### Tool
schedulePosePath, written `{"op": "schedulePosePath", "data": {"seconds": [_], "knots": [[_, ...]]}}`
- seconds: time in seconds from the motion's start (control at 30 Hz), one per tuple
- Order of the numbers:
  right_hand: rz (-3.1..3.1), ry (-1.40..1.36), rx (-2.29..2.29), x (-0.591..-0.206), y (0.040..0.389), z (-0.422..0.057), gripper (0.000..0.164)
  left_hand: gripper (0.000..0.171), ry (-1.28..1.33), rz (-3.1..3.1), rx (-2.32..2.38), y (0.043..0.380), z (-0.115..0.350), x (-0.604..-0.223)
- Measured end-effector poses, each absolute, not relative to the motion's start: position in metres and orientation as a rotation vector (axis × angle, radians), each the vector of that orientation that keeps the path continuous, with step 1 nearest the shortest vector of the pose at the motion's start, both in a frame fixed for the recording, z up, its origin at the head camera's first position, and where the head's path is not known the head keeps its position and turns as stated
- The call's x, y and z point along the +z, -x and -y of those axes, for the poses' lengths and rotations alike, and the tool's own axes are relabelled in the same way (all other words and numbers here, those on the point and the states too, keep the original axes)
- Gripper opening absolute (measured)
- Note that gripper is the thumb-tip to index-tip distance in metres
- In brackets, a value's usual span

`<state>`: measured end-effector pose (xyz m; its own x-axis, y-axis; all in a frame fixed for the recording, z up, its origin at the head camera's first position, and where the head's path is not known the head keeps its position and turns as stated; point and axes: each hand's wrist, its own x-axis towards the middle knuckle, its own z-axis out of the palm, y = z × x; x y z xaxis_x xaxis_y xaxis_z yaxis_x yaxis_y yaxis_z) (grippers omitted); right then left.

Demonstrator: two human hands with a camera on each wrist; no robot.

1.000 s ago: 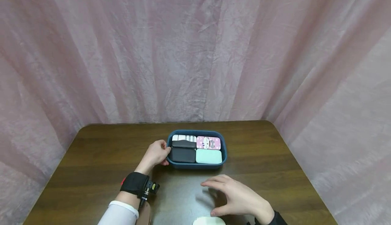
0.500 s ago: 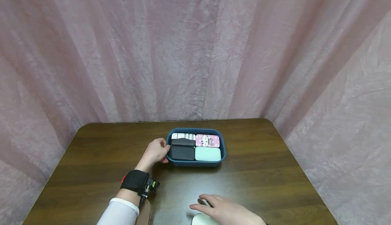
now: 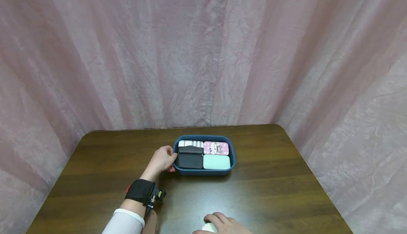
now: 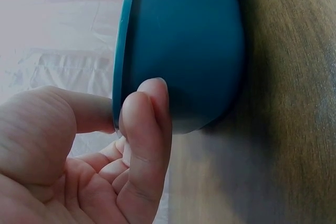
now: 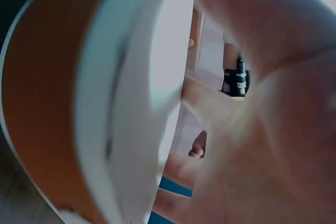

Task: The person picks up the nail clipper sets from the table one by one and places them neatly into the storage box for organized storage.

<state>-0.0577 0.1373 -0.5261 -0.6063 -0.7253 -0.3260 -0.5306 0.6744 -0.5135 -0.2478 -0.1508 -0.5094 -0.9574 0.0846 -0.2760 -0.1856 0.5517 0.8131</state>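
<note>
A dark blue oval basket (image 3: 205, 172) stands on the table. My left hand (image 3: 161, 159) pinches its left rim, the thumb at the rim and the fingers bent against the outer wall in the left wrist view. Inside, packed side by side, are a plaid case with a black flap (image 3: 191, 149), a pink case with a cartoon animal (image 3: 216, 148), a black case (image 3: 190, 161) and a mint case (image 3: 217, 162). At the front edge of the head view, my right hand (image 3: 224, 226) grips a smooth white case (image 3: 210, 227); its seam shows in the right wrist view.
A brown object (image 3: 150, 222) lies by the left forearm, mostly cut off or covered by the sleeve. The wooden table (image 3: 270, 184) runs back to a pink curtain (image 3: 190, 57). In the right wrist view, a brown surface with a white rim (image 5: 44, 103) sits beside the white case.
My right hand has moved down toward the front edge and closed over the white case. The left hand stays on the basket's rim.
</note>
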Motion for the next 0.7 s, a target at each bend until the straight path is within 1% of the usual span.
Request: {"op": "schedulePosePath", "data": {"seconds": [0.1, 0.23, 0.4, 0.6, 0.7], "knots": [[-2.410, 1.100, -0.378, -0.525, 0.058, -0.135, 0.062, 0.018, 0.086, -2.508, 1.373, 0.248, 0.151, -0.510], [-2.417, 1.054, -0.319, -0.519, 0.062, -0.132, 0.060, 0.018, 0.092, -2.512, 1.374, 0.247, 0.151, -0.511], [-2.394, 1.026, -0.342, -0.515, 0.069, -0.136, 0.063, 0.017, 0.099, -2.503, 1.383, 0.246, 0.151, -0.512], [-2.391, 1.051, -0.387, -0.510, 0.077, -0.143, 0.070, 0.018, 0.100, -2.494, 1.382, 0.246, 0.151, -0.511], [-2.417, 1.079, -0.414, -0.505, 0.080, -0.147, 0.076, 0.018, 0.100, -2.496, 1.380, 0.247, 0.151, -0.511]]}}
